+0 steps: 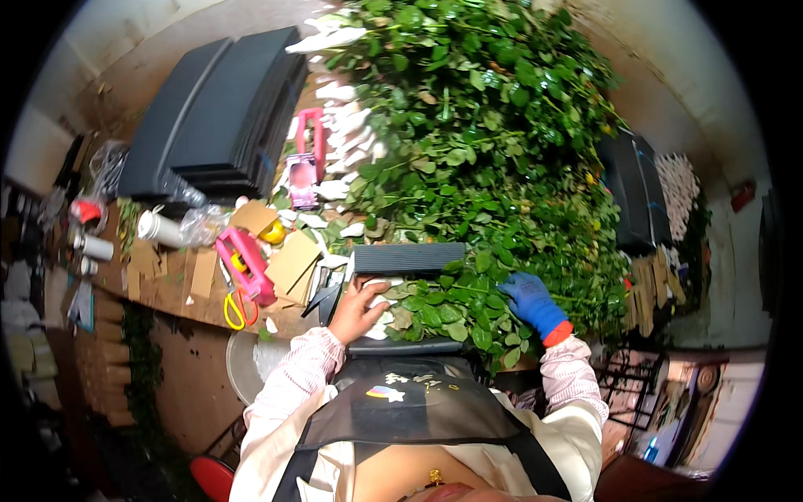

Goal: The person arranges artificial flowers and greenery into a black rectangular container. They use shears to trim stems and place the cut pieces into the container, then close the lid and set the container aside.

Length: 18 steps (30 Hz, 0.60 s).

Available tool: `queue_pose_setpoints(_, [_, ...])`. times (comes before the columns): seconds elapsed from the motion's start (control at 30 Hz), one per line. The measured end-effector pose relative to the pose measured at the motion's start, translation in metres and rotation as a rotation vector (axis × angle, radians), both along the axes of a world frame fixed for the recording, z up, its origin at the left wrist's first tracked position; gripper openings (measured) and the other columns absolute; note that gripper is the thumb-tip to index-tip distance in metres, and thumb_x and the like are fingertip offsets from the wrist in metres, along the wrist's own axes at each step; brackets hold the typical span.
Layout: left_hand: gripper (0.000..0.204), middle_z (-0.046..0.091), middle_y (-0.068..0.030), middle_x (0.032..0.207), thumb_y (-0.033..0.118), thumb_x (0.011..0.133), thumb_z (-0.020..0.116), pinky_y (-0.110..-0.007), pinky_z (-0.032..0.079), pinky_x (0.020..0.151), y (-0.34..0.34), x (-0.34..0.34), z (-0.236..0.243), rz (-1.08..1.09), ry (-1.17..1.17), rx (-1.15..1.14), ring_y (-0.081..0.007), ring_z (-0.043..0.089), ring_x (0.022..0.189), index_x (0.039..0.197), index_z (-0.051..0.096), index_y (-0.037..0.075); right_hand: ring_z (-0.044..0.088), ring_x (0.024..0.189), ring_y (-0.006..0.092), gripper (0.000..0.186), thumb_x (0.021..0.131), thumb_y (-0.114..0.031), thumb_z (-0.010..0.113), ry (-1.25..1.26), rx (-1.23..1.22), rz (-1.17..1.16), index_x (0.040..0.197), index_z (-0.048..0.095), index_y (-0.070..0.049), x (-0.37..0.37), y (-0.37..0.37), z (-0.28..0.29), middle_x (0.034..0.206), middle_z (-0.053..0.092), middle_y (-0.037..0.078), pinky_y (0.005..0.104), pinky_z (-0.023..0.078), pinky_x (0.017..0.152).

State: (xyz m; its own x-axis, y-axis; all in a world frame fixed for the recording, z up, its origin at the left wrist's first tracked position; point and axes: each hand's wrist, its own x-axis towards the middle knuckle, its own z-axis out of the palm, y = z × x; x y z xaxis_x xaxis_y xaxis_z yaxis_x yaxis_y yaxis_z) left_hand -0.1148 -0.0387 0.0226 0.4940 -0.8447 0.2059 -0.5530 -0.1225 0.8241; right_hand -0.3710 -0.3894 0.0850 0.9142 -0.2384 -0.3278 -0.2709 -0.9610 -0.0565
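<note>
My left hand [360,309], bare, rests with spread fingers at the white-wrapped heads of a bunch of leafy stems [447,314]. My right hand [534,303], in a blue glove with an orange cuff, lies with its fingers stretched over the stem side of the same bunch. The bunch lies across the table edge in front of me, between a black ribbed board [410,258] behind it and a dark edge [406,345] near my apron. A large heap of green leafy stems [485,142] covers the table beyond, its white-wrapped heads [347,134] facing left.
Left of my hand lie brown cardboard pieces [293,268], yellow-orange scissors [238,309] and a pink tape dispenser [247,266]. Another pink dispenser [308,159] lies farther back. Dark boards [226,109] are stacked far left; a strapped dark stack [636,192] stands right. A pale bucket [242,368] is below the table.
</note>
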Motion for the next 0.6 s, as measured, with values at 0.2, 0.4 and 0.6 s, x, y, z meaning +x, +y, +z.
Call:
queue_pose_setpoints(0.2, [0.055, 0.053, -0.023, 0.132, 0.016, 0.09, 0.071, -0.046, 0.037, 0.11, 0.006, -0.001, -0.013, 0.006, 0.2, 0.051, -0.0426, 0.044, 0.129, 0.14, 0.048, 0.006, 0.067, 0.099, 0.0365, 0.037, 0.087, -0.032, 0.065, -0.275, 0.022, -0.055, 0.121, 0.067, -0.016, 0.12, -0.057, 0.025, 0.106, 0.071, 0.015, 0.0459, 0.053, 0.088])
queue_pose_setpoints(0.4, [0.056, 0.05, -0.021, 0.135, 0.017, 0.09, 0.072, -0.043, 0.044, 0.101, 0.001, 0.003, -0.013, -0.023, 0.157, 0.066, -0.0367, 0.051, 0.121, 0.14, 0.049, 0.004, 0.064, 0.107, 0.0336, 0.039, 0.083, -0.025, 0.071, -0.145, -0.28, 0.0, 0.12, 0.065, -0.013, 0.214, -0.068, -0.035, 0.113, 0.069, 0.015, 0.044, 0.051, 0.095])
queue_pose_setpoints(0.6, [0.053, 0.056, -0.02, 0.122, 0.019, 0.09, 0.072, -0.043, 0.047, 0.095, 0.003, -0.001, -0.018, -0.001, 0.203, 0.11, -0.0376, 0.056, 0.112, 0.136, 0.051, 0.004, 0.064, 0.109, 0.0331, 0.044, 0.08, -0.01, 0.074, -0.583, -0.105, 0.081, 0.124, 0.067, -0.012, 0.186, -0.055, 0.025, 0.118, 0.069, 0.012, 0.043, 0.049, 0.099])
